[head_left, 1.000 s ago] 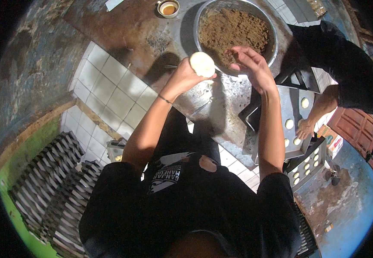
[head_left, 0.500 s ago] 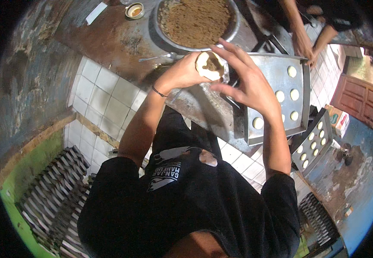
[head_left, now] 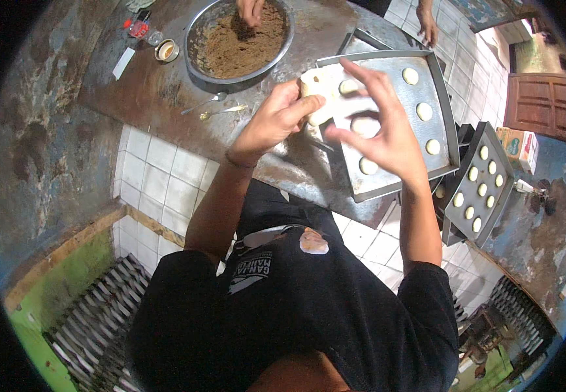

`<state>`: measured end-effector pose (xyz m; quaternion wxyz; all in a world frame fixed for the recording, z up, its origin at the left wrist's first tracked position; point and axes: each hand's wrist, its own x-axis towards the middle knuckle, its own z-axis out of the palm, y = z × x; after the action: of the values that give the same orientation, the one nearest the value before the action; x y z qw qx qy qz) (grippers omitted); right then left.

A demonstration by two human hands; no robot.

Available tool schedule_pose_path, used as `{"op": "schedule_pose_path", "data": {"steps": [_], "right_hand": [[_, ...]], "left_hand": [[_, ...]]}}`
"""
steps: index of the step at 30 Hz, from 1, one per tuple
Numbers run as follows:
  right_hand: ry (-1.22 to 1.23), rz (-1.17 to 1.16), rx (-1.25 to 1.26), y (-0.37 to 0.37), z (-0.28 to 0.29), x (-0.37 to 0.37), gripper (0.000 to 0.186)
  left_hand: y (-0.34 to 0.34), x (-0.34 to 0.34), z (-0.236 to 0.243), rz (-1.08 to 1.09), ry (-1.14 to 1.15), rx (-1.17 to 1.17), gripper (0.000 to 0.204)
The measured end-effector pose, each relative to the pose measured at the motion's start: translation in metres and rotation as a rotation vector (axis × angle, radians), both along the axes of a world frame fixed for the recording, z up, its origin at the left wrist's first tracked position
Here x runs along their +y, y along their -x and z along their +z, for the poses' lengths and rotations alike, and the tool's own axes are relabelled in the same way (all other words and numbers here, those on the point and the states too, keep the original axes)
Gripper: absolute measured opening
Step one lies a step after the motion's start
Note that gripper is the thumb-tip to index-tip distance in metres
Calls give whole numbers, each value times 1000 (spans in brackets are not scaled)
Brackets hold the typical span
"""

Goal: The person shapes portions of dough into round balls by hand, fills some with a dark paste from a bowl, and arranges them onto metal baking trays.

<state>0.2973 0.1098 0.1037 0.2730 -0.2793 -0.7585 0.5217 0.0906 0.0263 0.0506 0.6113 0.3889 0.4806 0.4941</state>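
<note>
My left hand (head_left: 276,117) grips a piece of pale dough (head_left: 317,83), with the thumb pressed on it and a small dark spot near its top. My right hand (head_left: 377,127) is just right of the dough, thumb and fingers spread, over a large metal tray (head_left: 444,111). Several round pale dough pieces (head_left: 424,111) lie on that tray in spaced rows, partly hidden by my right hand. A spoon (head_left: 201,102) and another smeared utensil (head_left: 224,111) lie on the worn metal table (head_left: 132,98) left of my hands.
A co-worker's hand (head_left: 250,12) reaches into a bowl of brown crumbly filling (head_left: 221,49); another hand (head_left: 426,26) hangs beyond the trays. A small cup (head_left: 166,50) and bottle (head_left: 139,28) stand at left. A second tray (head_left: 488,170) of dough rounds and a box (head_left: 517,147) are at right.
The view has shifted. The dough in my left hand has turned, so the brown filling seen half a second ago mostly no longer shows. A co-worker's hand has come into the bowl.
</note>
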Motion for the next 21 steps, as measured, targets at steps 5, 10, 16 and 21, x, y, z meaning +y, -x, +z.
{"op": "schedule_pose_path", "data": {"steps": [5,10,16,21], "right_hand": [[-462,52,-108,-11,5,13,66],[-64,-199,114,-29,-24,22,30],[1036,-167,569,-36,-47,10,29],[840,-348,877,-13,-51,-36,45]], "left_hand": [[-38,15,14,-56,7,-7,30],[-53,26,33,85,185,-373,34],[-77,48,30,312,-246,115,28],[-107,61,65,132,-300,69,24]]}}
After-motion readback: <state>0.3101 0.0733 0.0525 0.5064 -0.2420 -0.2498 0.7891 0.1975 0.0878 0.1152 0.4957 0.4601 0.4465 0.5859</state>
